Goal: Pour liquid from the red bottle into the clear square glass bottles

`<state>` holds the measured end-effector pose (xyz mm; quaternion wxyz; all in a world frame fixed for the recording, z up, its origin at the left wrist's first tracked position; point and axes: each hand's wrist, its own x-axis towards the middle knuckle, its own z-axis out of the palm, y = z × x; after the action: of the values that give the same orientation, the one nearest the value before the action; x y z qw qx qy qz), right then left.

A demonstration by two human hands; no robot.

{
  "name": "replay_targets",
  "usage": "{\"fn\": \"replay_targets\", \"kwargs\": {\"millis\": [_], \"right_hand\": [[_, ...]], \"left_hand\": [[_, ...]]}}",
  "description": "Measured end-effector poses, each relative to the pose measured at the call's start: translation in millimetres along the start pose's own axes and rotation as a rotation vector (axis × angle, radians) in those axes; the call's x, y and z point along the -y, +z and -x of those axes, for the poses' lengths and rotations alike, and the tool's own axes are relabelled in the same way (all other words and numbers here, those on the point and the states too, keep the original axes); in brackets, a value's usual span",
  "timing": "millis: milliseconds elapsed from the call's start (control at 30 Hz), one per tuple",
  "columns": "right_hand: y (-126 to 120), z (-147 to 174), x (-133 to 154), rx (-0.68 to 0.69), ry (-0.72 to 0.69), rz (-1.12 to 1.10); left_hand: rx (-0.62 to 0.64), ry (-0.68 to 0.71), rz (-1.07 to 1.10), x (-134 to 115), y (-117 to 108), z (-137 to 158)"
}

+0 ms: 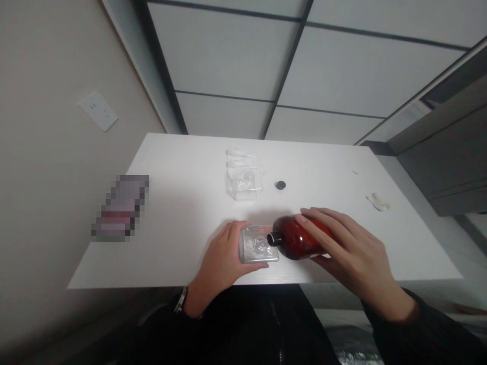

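Bottle (298, 238), prob. slick, best held mid-body, filled R hand (356, 249), fingers wrapped; L hand (221, 254) clasped clear box (255, 248), prob. light.

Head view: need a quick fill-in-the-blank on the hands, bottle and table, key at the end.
1. The right hand grips the bottle, whose body is ____ in colour.
2. The clear container by the bottle's mouth is held in the ____.
3. The dark round cap lies on the table, whose top is coloured ____.

Missing words: red; left hand; white.
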<state>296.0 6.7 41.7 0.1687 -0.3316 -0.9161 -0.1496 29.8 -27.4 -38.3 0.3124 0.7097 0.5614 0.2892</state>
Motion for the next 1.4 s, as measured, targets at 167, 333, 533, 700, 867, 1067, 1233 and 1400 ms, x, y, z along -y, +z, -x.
{"fn": "replay_targets", "kwargs": {"millis": [167,333,533,700,867,1067,1233,1400], "right_hand": [[-0.5,-0.9,-0.4,-0.009,-0.01,-0.007],[0.4,-1.3,0.2,-0.008,-0.004,-0.01],[0.1,-1.5,-0.2,-0.009,-0.008,-0.016],[-1.2,-2.1,-1.0,-0.011,-0.012,-0.008],[-2.6,-3.1,-1.7,-0.017,-0.014,-0.003],[-3.9,-4.2,-2.5,-0.01,-0.016,0.004],[-6.8,-5.0,-2.7,-0.012,-0.021,0.002],[-6.9,-4.6,-3.7,-0.011,-0.024,0.005]], "left_hand": [[0.001,-0.007,0.008,-0.2,-0.6,0.7],[-0.002,-0.01,0.018,-1.0,-2.3,0.4],[0.006,-0.017,0.017,-0.6,-2.1,-0.3],[0.0,-0.013,0.025,-0.3,-1.6,0.4],[0.003,-0.015,0.025,-0.8,-1.7,0.4],[0.008,-0.026,0.025,-1.1,-1.8,-0.3],[0.008,-0.027,0.021,-2.0,-3.2,-0.6],[0.007,-0.024,0.016,-1.9,-2.9,-0.2]]}}
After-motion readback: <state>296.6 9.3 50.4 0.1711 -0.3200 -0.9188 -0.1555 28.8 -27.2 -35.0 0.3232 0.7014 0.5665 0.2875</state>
